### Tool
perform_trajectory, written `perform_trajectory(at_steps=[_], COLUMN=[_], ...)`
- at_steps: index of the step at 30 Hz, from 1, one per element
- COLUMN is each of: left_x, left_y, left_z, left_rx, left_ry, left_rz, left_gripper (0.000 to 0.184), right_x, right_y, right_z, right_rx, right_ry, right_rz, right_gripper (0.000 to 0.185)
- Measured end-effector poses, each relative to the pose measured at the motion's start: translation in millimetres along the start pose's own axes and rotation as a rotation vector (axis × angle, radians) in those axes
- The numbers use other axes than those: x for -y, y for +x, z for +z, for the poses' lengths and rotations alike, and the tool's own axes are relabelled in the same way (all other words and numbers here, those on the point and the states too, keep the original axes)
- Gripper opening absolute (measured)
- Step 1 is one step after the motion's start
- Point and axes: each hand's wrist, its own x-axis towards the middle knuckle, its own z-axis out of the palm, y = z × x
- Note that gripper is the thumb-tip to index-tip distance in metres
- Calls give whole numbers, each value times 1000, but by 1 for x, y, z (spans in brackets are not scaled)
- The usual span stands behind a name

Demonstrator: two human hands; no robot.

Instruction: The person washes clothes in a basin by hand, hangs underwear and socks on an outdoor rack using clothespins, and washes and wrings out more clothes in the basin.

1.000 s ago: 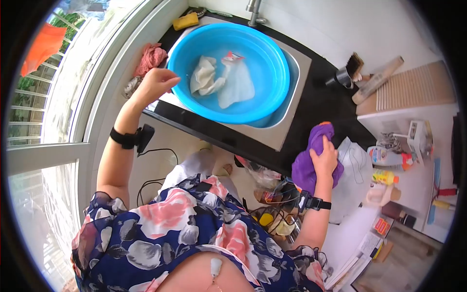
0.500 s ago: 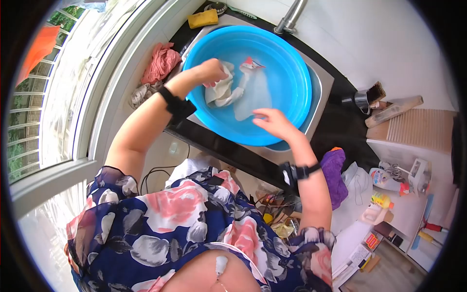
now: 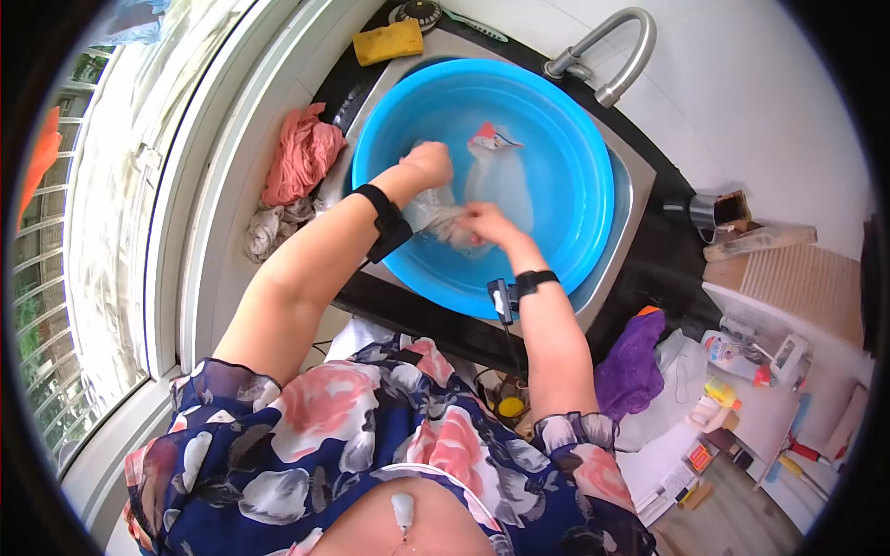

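Inside the blue basin (image 3: 570,176), a pale cloth (image 3: 450,222) is lying between the person's hands. The right hand (image 3: 487,225) is gripping it; the left hand (image 3: 430,165) is resting over its far part, fingers hidden, so I cannot tell that grip's state. Good handling is probably calling for staying low, within the rim, limiting splashes.

Smooth plastic basin (image 3: 593,185), soft wet cloth (image 3: 452,232), glossy metal faucet (image 3: 644,46)
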Motion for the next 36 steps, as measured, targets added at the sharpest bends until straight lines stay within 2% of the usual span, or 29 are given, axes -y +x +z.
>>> perform_trajectory(at_steps=[2,3,5,6,8,9,11,12,13,14,15,16,18,19,20,22,23,24,26,28,30,31,33,34,36], left_x=[-1,-7,-27,-27,-21,-28,-46,-45,-44,-44,-39,-38,-34,-30,-21,-4,-20,-31,-52,-72,-82,-65,-64,-65,-60], left_y=[-9,-19,-39,-30,-7,-5,-6,-5,0,3,5,8,13,-11,-3,22,-6,-22,-50,-67,-76,-56,-53,-50,-50], left_z=[-14,-16,-15,-2,51,62,78,80,79,79,77,72,59,38,46,74,40,27,9,-1,2,34,37,38,44], left_rx=[-96,-96,-151,-152,-45,-43,-7,-7,109,230,306,305,513,683,677,1257,991,992,699,409,134,144,68,-1,-39], left_ry=[-295,-298,-393,-395,-473,-474,-920,-918,-1170,-1423,-1499,-1500,-1722,-1922,-1919,-2219,-1962,-1963,-1930,-1868,-1786,-1595,-1560,-1534,-1478], left_rz=[-142,-145,-443,-442,-506,-511,-582,-587,-604,-614,-528,-530,-470,-358,-359,231,-72,-75,-229,-369,-507,-331,-354,-374,-399], left_gripper=[41,41,51,51,64,64,64,64,62,60,70,70,64,55,55,50,47,47,44,41,38,37,35,33,37], right_x=[-26,-39,-67,-94,-147,-88,-42,-25,-6,10,25,38,59,67,74,86,98,91,74,70,53,44,33,32,17], right_y=[-16,-14,-4,28,94,56,42,36,28,20,14,5,-17,-30,-41,-64,-81,-72,-47,-44,-30,-24,-11,-3,1], right_z=[-23,-28,-28,-27,-21,-3,8,12,14,15,15,16,22,26,29,35,37,39,42,30,13,2,-13,-19,-23], right_rx=[-121,-119,-444,-446,-668,-732,-708,-690,-689,-719,-748,-746,-704,-669,-667,-579,-595,-594,-809,-824,-763,-763,-762,-753,-655], right_ry=[245,242,233,231,478,287,354,426,426,424,420,420,399,400,404,376,387,388,138,62,-5,-8,3,-8,-244], right_rz=[-1,0,232,232,151,-8,-71,-134,-136,-270,-405,-405,-612,-598,-602,-728,-743,-740,-1043,-1084,-603,-607,-426,-438,-317], right_gripper=[47,47,50,50,52,50,49,49,49,44,40,40,37,32,32,25,24,24,28,32,44,44,54,54,58])
